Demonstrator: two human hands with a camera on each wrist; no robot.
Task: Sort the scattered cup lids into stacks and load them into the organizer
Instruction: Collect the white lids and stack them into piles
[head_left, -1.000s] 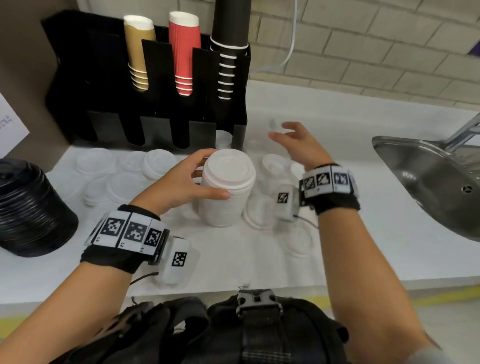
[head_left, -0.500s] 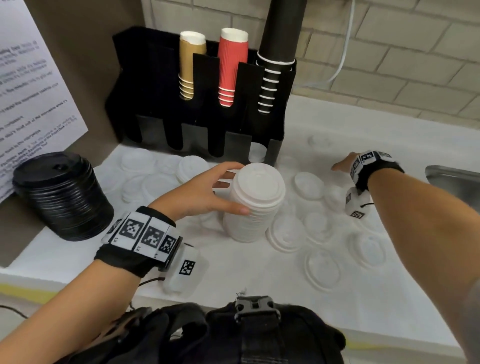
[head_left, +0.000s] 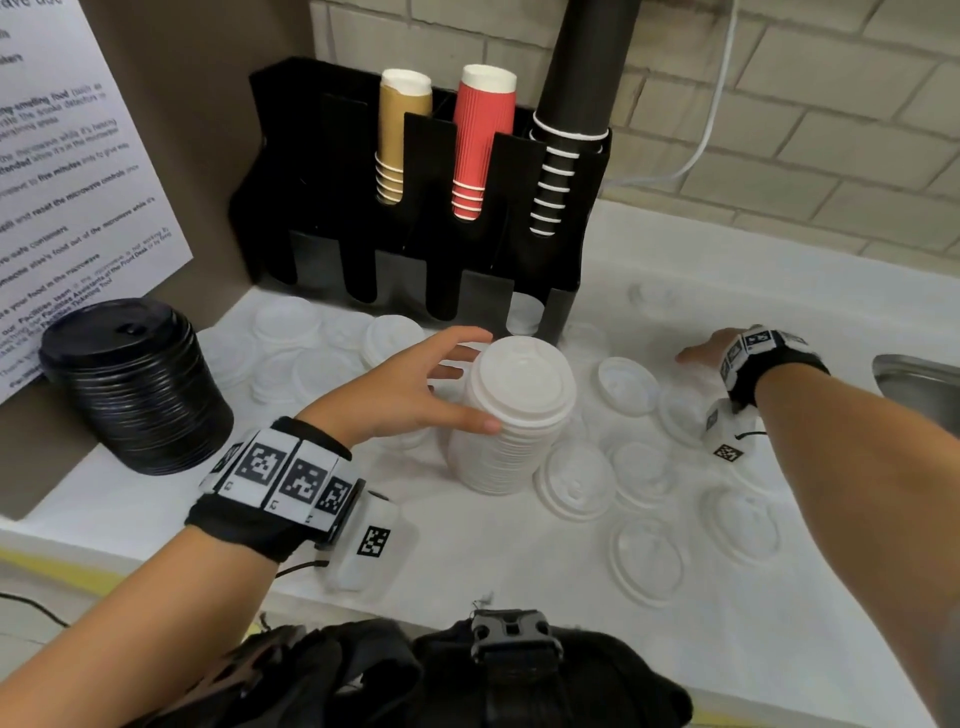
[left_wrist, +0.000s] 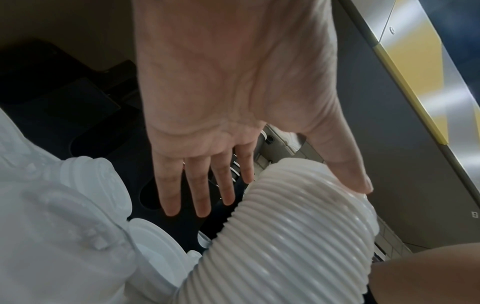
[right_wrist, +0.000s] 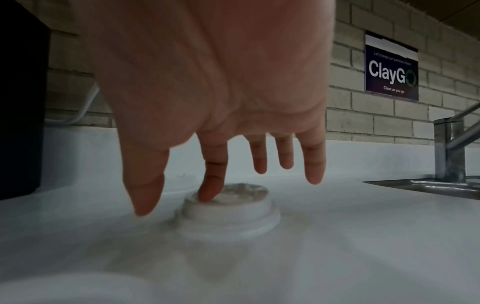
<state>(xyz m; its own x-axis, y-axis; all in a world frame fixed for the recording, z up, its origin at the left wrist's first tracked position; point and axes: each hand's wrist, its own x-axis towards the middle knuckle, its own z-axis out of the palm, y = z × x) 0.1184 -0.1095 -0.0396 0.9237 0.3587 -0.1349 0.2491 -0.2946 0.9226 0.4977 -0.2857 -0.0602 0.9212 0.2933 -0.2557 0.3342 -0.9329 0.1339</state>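
Note:
A tall stack of white lids (head_left: 511, 415) stands on the white counter (head_left: 467, 561), in front of the black organizer (head_left: 467, 270). My left hand (head_left: 470, 382) is open beside the stack. Its thumb touches the stack's near upper rim, and the straight fingers reach past its far side. The left wrist view shows the ribbed stack (left_wrist: 298, 226) under the thumb. My right hand (head_left: 696, 353) reaches far to the right, open. In the right wrist view its index fingertip presses on a single white lid (right_wrist: 228, 211) lying on the counter.
Loose white and clear lids (head_left: 574, 480) lie scattered around the stack and to its left (head_left: 291, 322). A stack of black lids (head_left: 135, 384) sits at the left. The organizer holds kraft (head_left: 402, 135), red (head_left: 480, 140) and black cups (head_left: 576, 104). A steel sink (head_left: 919, 379) lies at the right.
My right hand has swung from the middle out to the right and come down onto a lone lid. My left hand has stayed at the white stack.

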